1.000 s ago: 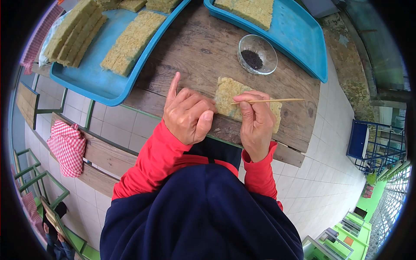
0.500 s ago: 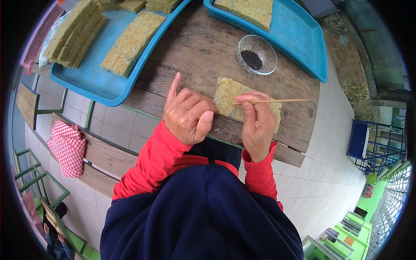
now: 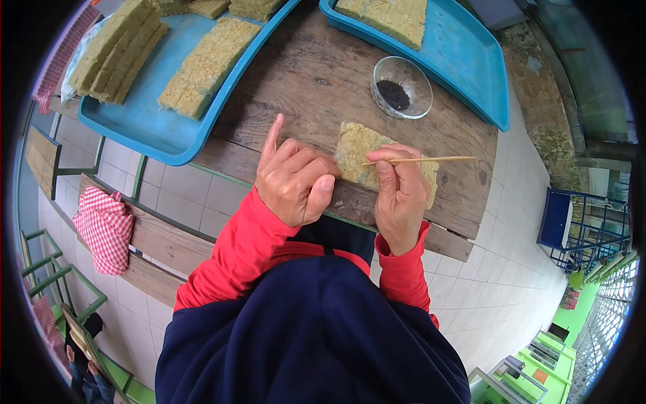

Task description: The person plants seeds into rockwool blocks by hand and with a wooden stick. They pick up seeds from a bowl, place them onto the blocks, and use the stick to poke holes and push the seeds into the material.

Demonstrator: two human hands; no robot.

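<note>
My right hand (image 3: 400, 195) pinches a thin wooden skewer (image 3: 444, 159) between thumb and fingers. The skewer's left tip is over a yellowish rockwool slab (image 3: 356, 145) lying on the wooden table, partly hidden under that hand. At the slab's left end is my left hand (image 3: 296, 178), its fingers curled and the little finger stretched out. Whether something small sits in its curled fingers is hidden. Beyond the slab stands a clear glass bowl (image 3: 420, 101) with small black grains (image 3: 392, 95) at its bottom.
A blue tray (image 3: 134, 138) at the left holds several rockwool slabs (image 3: 208, 67). Another blue tray (image 3: 464, 54) at the back right carries a slab (image 3: 393, 20). Left of the table are a bench (image 3: 161, 236) and a red checked cloth bundle (image 3: 104, 229). Another person's hands (image 3: 81, 360) show lower left.
Hardly anything differs. The skewer has tilted slightly, its right end a little lower. Both hands keep nearly the same place, and the whole view has shifted slightly.
</note>
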